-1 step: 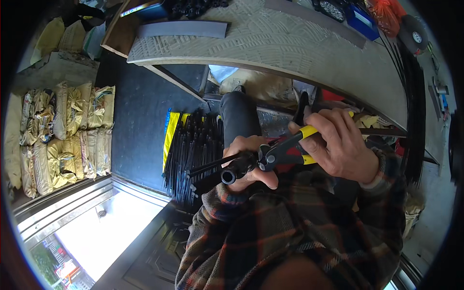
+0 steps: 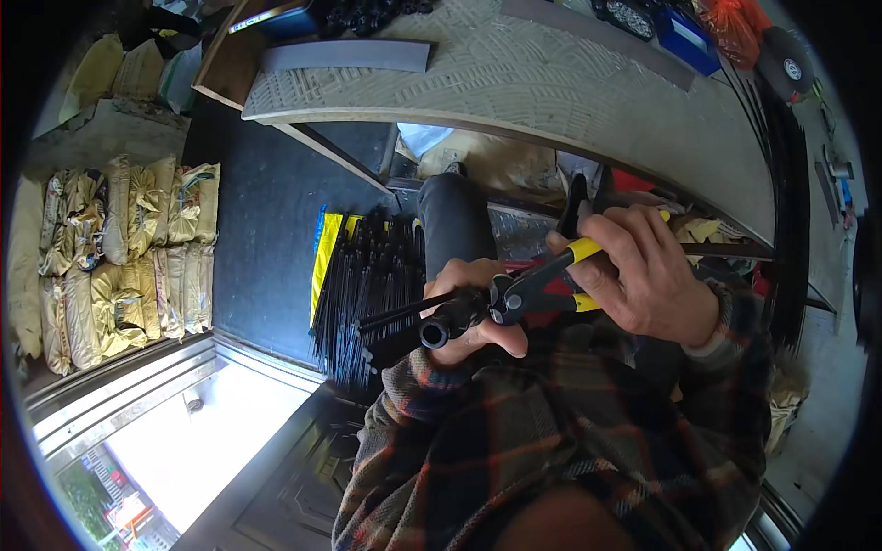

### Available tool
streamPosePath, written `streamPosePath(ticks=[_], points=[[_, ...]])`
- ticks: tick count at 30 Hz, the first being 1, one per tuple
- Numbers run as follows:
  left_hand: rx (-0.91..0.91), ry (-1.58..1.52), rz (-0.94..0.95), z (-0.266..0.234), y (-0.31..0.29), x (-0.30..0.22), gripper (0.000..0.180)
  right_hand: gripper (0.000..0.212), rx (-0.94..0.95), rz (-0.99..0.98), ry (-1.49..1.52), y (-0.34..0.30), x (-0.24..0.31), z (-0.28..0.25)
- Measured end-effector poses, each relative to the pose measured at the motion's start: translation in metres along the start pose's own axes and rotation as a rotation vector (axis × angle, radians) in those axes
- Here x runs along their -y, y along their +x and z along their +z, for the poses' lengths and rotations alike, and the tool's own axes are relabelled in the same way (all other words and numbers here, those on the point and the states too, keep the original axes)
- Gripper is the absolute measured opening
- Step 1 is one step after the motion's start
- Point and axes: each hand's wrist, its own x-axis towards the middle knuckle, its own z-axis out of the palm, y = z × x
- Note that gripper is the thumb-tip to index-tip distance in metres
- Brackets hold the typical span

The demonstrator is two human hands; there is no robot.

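My left hand [image 2: 469, 273] is closed around a black tube [image 2: 439, 329] whose round hollow end points toward me. Thin black rods [image 2: 393, 320] run out from it to the left. In my right hand [image 2: 648, 275] is a pair of end-cutting pincers [image 2: 540, 277] with yellow grips, its fingers wrapped over the handles. The pincers' jaws sit against the dark hub of the tube, just by my left hand. What lies between the jaws is hidden.
Bundled black rods [image 2: 367, 285] stand on the dark floor at left, beside a yellow sheet [image 2: 325, 257]. Ahead runs a textured workbench [image 2: 514, 87] with a grey strip [image 2: 344, 56] and a blue box [image 2: 687, 41]. Wrapped packages [image 2: 119, 294] are stacked at far left.
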Motion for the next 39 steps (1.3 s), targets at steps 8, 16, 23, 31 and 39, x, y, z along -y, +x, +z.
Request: streamPosePath(ticks=[8, 16, 23, 31, 39], points=[[-0.075, 0.391, -0.084, 0.009, -0.014, -0.015, 0.068, 0.015, -0.055, -0.038, 0.099, -0.014, -0.001, 0.004], [-0.090, 0.184, -0.007, 0.029, -0.001, -0.014, 0.080, 0.018, 0.053, -0.028, 0.492, -0.027, -0.014, -0.008], [0.129, 0.073, -0.101, 0.023, 0.005, -0.019, 0.078, 0.025, 0.540, 0.190, 1.362, -0.032, -0.029, -0.022], [0.085, 0.133, -0.129, 0.034, 0.005, -0.025, 0.075, 0.025, 0.456, 0.053, 1.131, -0.033, -0.029, -0.021], [0.234, 0.096, -0.135, 0.025, 0.006, -0.024, 0.071, 0.022, 0.390, 0.028, 1.030, -0.026, -0.032, -0.028]])
